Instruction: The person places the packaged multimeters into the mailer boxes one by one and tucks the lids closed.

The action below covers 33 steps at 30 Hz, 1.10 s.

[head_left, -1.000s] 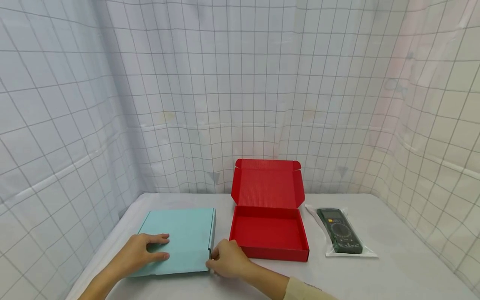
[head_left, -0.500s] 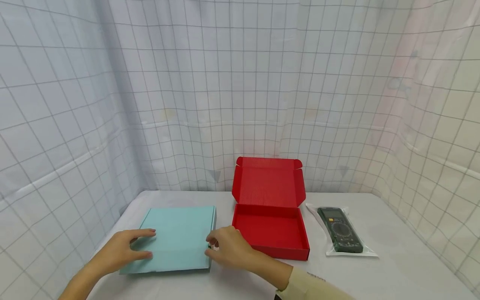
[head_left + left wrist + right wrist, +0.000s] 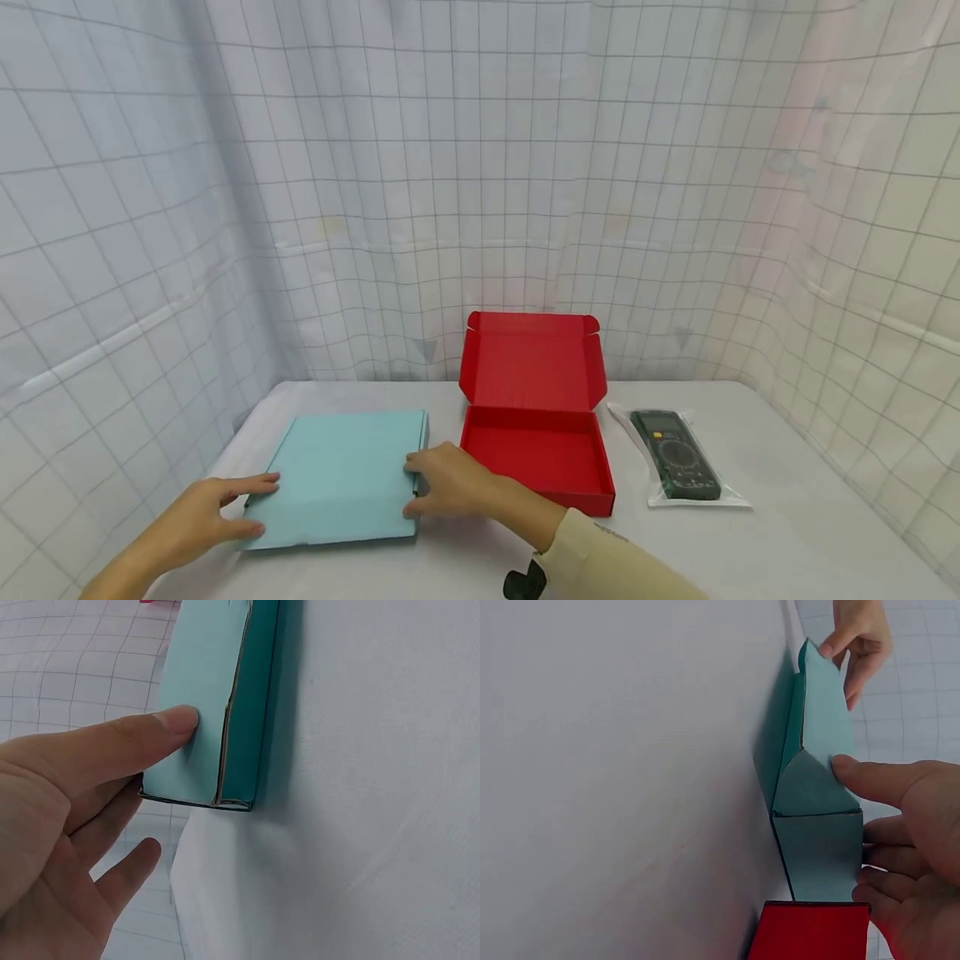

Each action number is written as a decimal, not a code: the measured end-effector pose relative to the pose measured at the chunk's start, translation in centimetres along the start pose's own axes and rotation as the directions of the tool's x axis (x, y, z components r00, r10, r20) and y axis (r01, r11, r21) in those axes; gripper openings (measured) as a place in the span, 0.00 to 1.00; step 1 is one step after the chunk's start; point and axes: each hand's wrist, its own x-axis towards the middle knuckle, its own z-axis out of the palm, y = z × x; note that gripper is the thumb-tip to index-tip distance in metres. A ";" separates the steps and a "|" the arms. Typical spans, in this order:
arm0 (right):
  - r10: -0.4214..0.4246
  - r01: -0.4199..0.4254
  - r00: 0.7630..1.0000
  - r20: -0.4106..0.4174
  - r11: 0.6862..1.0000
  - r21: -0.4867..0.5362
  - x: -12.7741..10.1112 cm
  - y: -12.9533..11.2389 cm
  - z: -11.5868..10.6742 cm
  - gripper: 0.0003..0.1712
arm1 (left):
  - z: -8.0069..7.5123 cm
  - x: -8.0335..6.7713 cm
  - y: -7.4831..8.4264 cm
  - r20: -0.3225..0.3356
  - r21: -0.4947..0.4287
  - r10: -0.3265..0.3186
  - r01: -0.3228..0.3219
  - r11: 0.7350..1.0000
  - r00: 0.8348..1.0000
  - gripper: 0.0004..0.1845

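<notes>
A light blue cardboard box [image 3: 341, 467] lies flat on the left of the table, its lid lowered. My left hand [image 3: 198, 512] touches its left end, thumb and index finger extended onto the lid. In the left wrist view, the left thumb [image 3: 161, 731] rests on the lid close to the front edge, where a thin gap runs under the lid. At the right end, my right hand [image 3: 453, 482] sets its thumb and index fingertips on the lid's edge. The right wrist view shows the other right fingers [image 3: 892, 859] beside the box's side wall.
Just right of the blue box stands a red cardboard box [image 3: 536, 500], its lid raised and nothing inside. Farther right lies a dark green multimeter [image 3: 678, 458] in a clear plastic bag [image 3: 656, 502]. A white gridded curtain [image 3: 525, 167] surrounds the white table [image 3: 795, 467].
My left hand has slid left from the lid's middle to the box's left end. The right hand has moved up from the front right corner, its fingertips now on the lid's edge.
</notes>
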 end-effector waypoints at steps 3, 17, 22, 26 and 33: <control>-0.002 0.002 1.000 0.013 1.000 -0.005 0.3 0.1 0.0 0.36 | -0.1 -0.1 -0.1 0.008 0.000 -0.009 0.009 1.000 1.000 0.29; -0.023 0.018 0.999 -0.036 0.992 -0.125 0.4 -0.2 0.8 0.35 | -0.1 0.3 0.4 0.009 0.071 -0.067 0.066 0.995 0.998 0.29; -0.077 0.062 0.993 -0.088 0.985 -0.160 0.5 -0.2 1.4 0.26 | 0.2 0.8 1.0 -0.046 0.233 -0.080 0.089 0.969 0.996 0.28; -0.114 0.085 0.984 -0.134 0.975 -0.205 0.6 0.0 1.9 0.17 | 0.8 1.2 1.4 -0.107 0.356 0.004 0.035 0.934 0.994 0.25; -0.153 0.105 0.969 -0.193 0.965 -0.240 0.6 0.3 2.5 0.15 | 0.9 1.7 1.9 -0.073 0.388 0.018 0.012 0.921 0.997 0.23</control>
